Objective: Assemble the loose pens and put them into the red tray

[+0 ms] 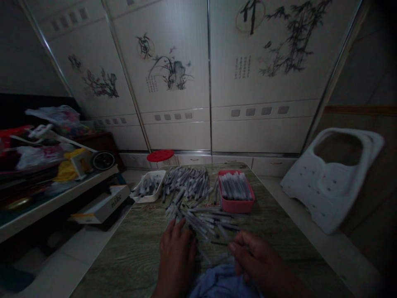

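My right hand [252,254] pinches a thin dark rod, which looks like a pen refill [218,243], over the near part of the table. My left hand [177,248] rests palm down with its fingers stretched forward at the near edge of a loose heap of pens [201,223]. Whether its fingertips touch a pen I cannot tell. A larger pile of clear pens with dark parts [187,182] lies farther back. A pink basket [237,206] holds pens packed upright or leaning. To the left, a white tray [149,198] holds more pens or pen parts.
Bluish cloth [225,281] lies at the near edge of the wood-patterned table [130,248]. A red stool [160,155] stands behind it, a folded white plastic chair [325,182] to the right. A cluttered shelf [58,190] and a white box [105,205] are at left.
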Motion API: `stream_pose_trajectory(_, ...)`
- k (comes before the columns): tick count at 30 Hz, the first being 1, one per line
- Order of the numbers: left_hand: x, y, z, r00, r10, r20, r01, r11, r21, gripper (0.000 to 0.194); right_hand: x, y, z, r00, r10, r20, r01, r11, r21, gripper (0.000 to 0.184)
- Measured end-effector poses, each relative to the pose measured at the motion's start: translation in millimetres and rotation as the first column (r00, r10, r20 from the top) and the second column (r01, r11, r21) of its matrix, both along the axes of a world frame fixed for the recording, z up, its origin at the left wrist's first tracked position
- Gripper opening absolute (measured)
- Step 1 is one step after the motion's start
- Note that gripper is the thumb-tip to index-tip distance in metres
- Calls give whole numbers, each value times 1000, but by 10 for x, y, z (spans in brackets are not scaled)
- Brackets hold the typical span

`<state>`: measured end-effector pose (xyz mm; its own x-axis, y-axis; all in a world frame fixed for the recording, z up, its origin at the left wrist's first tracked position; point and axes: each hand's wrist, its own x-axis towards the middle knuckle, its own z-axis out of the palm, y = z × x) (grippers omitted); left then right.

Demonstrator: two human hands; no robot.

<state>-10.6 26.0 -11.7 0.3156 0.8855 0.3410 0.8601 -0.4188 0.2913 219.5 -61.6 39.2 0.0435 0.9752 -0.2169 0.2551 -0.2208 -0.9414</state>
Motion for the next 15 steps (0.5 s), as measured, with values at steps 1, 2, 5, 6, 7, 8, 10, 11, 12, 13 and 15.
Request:
stream_pose_trajectory(1,2,0,3,1000,4,-5,-4,1000,-4,26,-1,1,-2,1000,-4,4,4,1000,1,36)
stream_pose_trajectory(2,4,-1,4,1000,6,-11,-6,1000,-9,25,-2,2,-5,1000,-9,7,9,1000,-1,36)
stream_pose_trajectory(5,7,-8,-5,1000,13,-29,-13,1000,-16,27,-6,10,-17,1000,-17,8,17,1000,-5,36)
stream_pose_trajectory(6,7,-11,-11,999,14,-33,-14,1000,-14,29,-7,11,-17,1000,-18,8,18,1000,-3,35)
stream_pose_trajectory(7,8,-15,-19,999,14,-35,-15,1000,-10,31,-8,12,-15,1000,-20,9,20,1000,-1,35)
stream_pose_trajectory(8,9,-19,-27,999,16,-35,-16,1000,-6,31,-10,11,-9,1000,-20,11,20,1000,2,35)
stream_pose_trajectory(10,16,-29,-35,999,23,-32,-23,1000,0,28,-15,9,7,1000,-20,16,20,1000,1,34)
stream_pose_trajectory(11,23,-34,-32,999,33,-29,-33,999,-1,26,-18,9,15,1000,-16,15,16,1000,-3,33)
stream_pose_trajectory(12,31,-39,-24,999,43,-27,-44,999,-7,25,-21,10,22,1000,-13,12,13,1000,-13,33)
stream_pose_trajectory(13,41,-45,-10,998,53,-27,-53,998,-16,24,-25,11,27,1000,-10,7,11,1000,-22,32)
stream_pose_trajectory(15,65,-57,30,997,66,-28,-67,997,-42,25,-33,17,31,1000,-5,-1,4,1000,-21,32)
